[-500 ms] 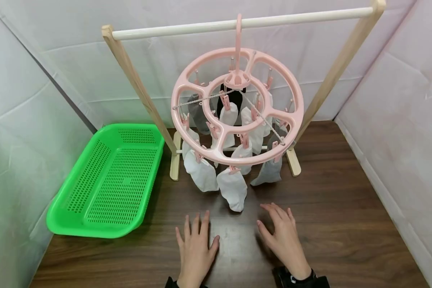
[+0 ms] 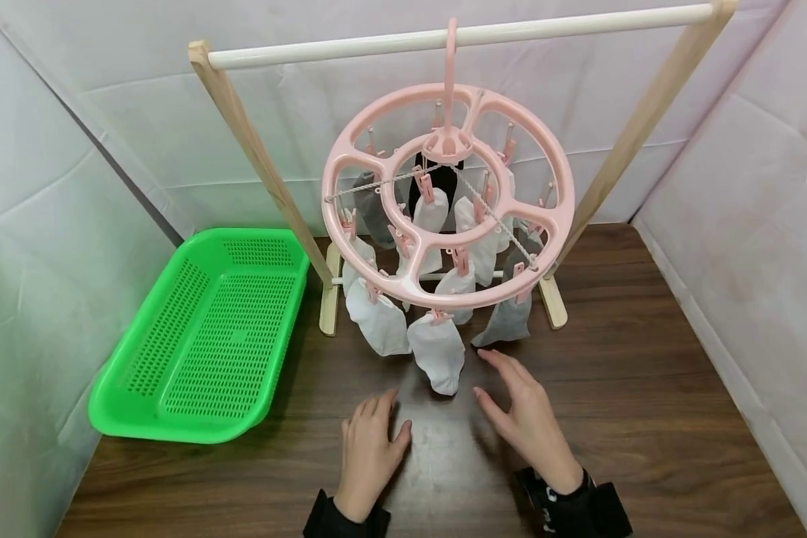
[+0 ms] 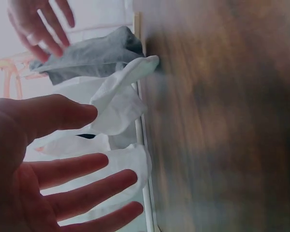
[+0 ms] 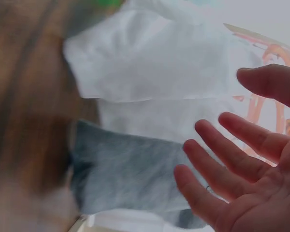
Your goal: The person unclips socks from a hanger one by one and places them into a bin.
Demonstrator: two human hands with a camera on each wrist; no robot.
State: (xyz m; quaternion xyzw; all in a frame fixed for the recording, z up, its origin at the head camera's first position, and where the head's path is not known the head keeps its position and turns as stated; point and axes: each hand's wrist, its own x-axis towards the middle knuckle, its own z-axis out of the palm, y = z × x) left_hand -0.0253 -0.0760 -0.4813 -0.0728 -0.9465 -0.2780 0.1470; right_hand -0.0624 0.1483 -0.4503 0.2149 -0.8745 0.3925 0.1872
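A pink round clip hanger (image 2: 339, 161) hangs by its hook from a white rod. Several socks are pegged to it, among them a white sock (image 2: 437, 355) at the front, another white sock (image 2: 379, 321) left of it and a grey sock (image 2: 507, 320) at the right. My right hand (image 2: 531, 418) holds nothing, its fingers loosely spread just below the grey sock. Lower and to the left, my left hand (image 2: 368, 452) is over the table with thumb apart from the fingers, also holding nothing. In the left wrist view, white socks (image 3: 121, 108) hang beyond its fingers.
A green plastic basket (image 2: 238, 336) with no socks in it stands on the left of the brown wooden table (image 2: 645, 418). The wooden stand (image 2: 262, 161) carries the white rod (image 2: 350, 48) over the hanger. Pale cloth walls close in the back and sides.
My right hand has moved up, closer to the grey sock. The left hand's fingers have bent a little, and the head view has shifted slightly. The hanger and its socks stay as they were.
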